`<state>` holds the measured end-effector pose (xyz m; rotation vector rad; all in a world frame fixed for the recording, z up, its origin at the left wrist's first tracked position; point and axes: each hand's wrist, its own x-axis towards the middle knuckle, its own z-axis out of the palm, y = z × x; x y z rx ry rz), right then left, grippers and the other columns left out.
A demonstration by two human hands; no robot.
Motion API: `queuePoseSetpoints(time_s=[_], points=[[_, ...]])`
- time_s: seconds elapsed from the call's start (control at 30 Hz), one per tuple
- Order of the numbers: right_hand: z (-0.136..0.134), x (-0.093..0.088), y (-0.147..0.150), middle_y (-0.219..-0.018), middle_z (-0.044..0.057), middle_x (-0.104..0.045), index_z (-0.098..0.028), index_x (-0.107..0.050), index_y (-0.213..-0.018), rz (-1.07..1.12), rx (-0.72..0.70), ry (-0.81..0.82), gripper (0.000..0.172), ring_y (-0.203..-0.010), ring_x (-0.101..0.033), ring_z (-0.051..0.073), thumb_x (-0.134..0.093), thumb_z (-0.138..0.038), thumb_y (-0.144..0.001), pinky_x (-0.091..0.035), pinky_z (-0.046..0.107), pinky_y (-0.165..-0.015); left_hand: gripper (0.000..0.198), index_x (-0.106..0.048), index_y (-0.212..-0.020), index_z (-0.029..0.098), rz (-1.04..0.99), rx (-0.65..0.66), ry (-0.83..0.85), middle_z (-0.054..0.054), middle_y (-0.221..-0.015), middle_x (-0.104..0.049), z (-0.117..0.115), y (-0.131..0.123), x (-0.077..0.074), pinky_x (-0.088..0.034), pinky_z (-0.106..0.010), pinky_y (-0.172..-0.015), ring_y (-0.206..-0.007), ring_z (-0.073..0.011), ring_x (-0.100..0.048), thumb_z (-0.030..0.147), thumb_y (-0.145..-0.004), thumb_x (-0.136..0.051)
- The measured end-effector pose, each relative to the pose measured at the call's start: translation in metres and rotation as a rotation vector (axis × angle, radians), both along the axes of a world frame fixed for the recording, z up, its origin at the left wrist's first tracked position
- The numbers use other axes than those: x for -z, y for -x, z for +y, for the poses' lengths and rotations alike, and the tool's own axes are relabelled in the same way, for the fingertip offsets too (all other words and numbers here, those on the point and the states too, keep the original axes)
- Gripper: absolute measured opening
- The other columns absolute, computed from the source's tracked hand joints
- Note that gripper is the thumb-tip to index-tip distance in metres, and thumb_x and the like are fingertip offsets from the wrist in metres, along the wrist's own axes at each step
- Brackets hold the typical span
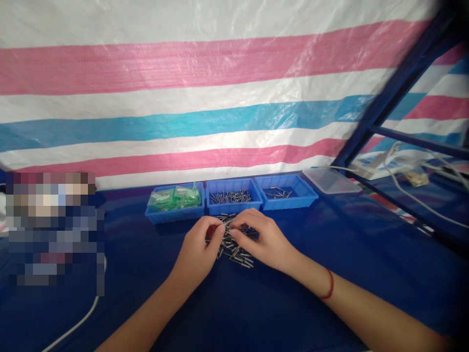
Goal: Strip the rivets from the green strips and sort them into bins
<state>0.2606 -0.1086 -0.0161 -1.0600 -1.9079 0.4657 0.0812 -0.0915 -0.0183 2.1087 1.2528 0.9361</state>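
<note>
A loose pile of thin silvery metal pins (240, 255), rivet-like in shape, lies on the dark blue table. Over its left side is my left hand (201, 244), thumb and forefinger curled together in a pinch. My right hand (264, 238) comes in from the other side, its thumb and fingertips drawn close above the pile. The two sets of fingertips almost meet. Whatever they pinch is too small to make out. Just behind the pile, a middle blue bin (234, 205) holds many similar pins.
Left of the middle bin stands a blue bin (175, 215) with green plastic bags; a right blue bin (289, 201) has several pins. A clear plastic lid (331, 181) lies farther right. White cables, a blue metal frame (390, 93) and a striped sheet (205, 117) surround the table. A blurred patch covers the left.
</note>
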Motion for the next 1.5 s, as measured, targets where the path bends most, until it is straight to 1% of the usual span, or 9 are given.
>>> queuePoseSetpoints(time_s=[0.07,0.23,0.33,0.5,0.6,0.83,1.13,1.3,1.5], points=[[-0.0055,0.0009,0.0061,-0.08,0.004,-0.064,-0.021,-0.061,-0.082,0.081,0.009,0.036,0.009,-0.076,-0.057,0.017,-0.057,-0.028,-0.086,-0.045,0.031,-0.072,0.014,-0.058,-0.088,0.019,-0.047,-0.007,0.022,-0.001,-0.082,-0.063,-0.0025,-0.0015,0.0003,-0.044,-0.025,-0.066,-0.074,-0.0151,-0.059,0.028,-0.09,-0.048],[-0.0108,0.0044,0.0115,-0.072,0.001,-0.058,-0.02,-0.059,-0.078,0.228,0.157,0.099,0.014,-0.064,-0.051,0.013,-0.057,-0.032,-0.086,-0.043,0.026,-0.06,0.013,-0.059,-0.088,0.019,-0.078,-0.024,0.001,-0.001,-0.079,-0.063,-0.0072,-0.004,-0.0007,-0.044,-0.025,-0.065,-0.072,-0.0149,-0.058,0.028,-0.089,-0.05],[-0.0106,0.0052,0.0116,-0.069,0.0,-0.055,-0.02,-0.058,-0.077,0.285,0.192,0.152,0.016,-0.061,-0.049,0.013,-0.057,-0.034,-0.086,-0.041,0.025,-0.057,0.013,-0.059,-0.088,0.019,-0.074,0.0,0.001,-0.001,-0.079,-0.063,-0.0082,-0.0047,-0.0006,-0.043,-0.025,-0.065,-0.071,-0.0147,-0.057,0.028,-0.09,-0.049],[-0.0104,0.0039,0.0105,-0.071,0.0,-0.055,-0.02,-0.057,-0.076,0.302,0.142,0.18,0.019,-0.061,-0.047,0.013,-0.055,-0.035,-0.087,-0.039,0.026,-0.057,0.011,-0.057,-0.089,0.019,-0.07,0.044,-0.005,-0.001,-0.08,-0.061,-0.0086,-0.0053,0.0003,-0.043,-0.025,-0.067,-0.072,-0.0142,-0.055,0.026,-0.091,-0.049],[-0.0107,0.0029,0.0094,-0.071,0.001,-0.055,-0.02,-0.057,-0.076,0.306,0.121,0.181,0.017,-0.062,-0.047,0.013,-0.055,-0.033,-0.087,-0.039,0.026,-0.058,0.01,-0.057,-0.089,0.018,-0.058,0.06,-0.024,-0.001,-0.081,-0.06,-0.0085,-0.005,-0.0011,-0.042,-0.025,-0.068,-0.073,-0.0141,-0.055,0.024,-0.09,-0.049],[-0.0096,0.0019,0.0084,-0.072,0.001,-0.056,-0.02,-0.059,-0.078,0.29,0.112,0.161,0.015,-0.062,-0.048,0.013,-0.055,-0.031,-0.087,-0.04,0.026,-0.058,0.014,-0.06,-0.091,0.019,-0.047,0.127,-0.059,-0.004,-0.091,-0.06,-0.0077,-0.0043,-0.0047,-0.043,-0.025,-0.071,-0.078,-0.0143,-0.055,0.023,-0.092,-0.047],[-0.0084,0.0038,0.0076,-0.073,0.001,-0.056,-0.019,-0.06,-0.081,0.285,0.091,0.15,0.01,-0.063,-0.049,0.013,-0.055,-0.027,-0.086,-0.04,0.026,-0.059,0.009,-0.058,-0.089,0.019,-0.04,0.101,-0.08,-0.002,-0.087,-0.059,-0.0061,-0.0032,-0.0003,-0.042,-0.025,-0.07,-0.076,-0.0142,-0.054,0.022,-0.09,-0.049],[-0.0068,0.0047,0.006,-0.073,0.0,-0.055,-0.019,-0.059,-0.082,0.257,0.073,0.166,0.009,-0.063,-0.048,0.012,-0.054,-0.025,-0.087,-0.04,0.025,-0.059,0.009,-0.057,-0.09,0.019,-0.058,0.062,-0.101,-0.001,-0.083,-0.059,-0.0057,-0.0024,-0.0025,-0.041,-0.024,-0.067,-0.072,-0.0137,-0.053,0.023,-0.09,-0.05],[-0.0069,0.0047,0.0073,-0.071,-0.001,-0.054,-0.019,-0.058,-0.08,0.161,0.015,0.157,0.011,-0.062,-0.048,0.012,-0.052,-0.023,-0.089,-0.039,0.024,-0.058,0.008,-0.056,-0.092,0.019,-0.075,0.044,-0.133,-0.001,-0.083,-0.059,-0.0074,-0.0002,-0.0051,-0.041,-0.024,-0.068,-0.072,-0.0134,-0.053,0.023,-0.09,-0.05]])
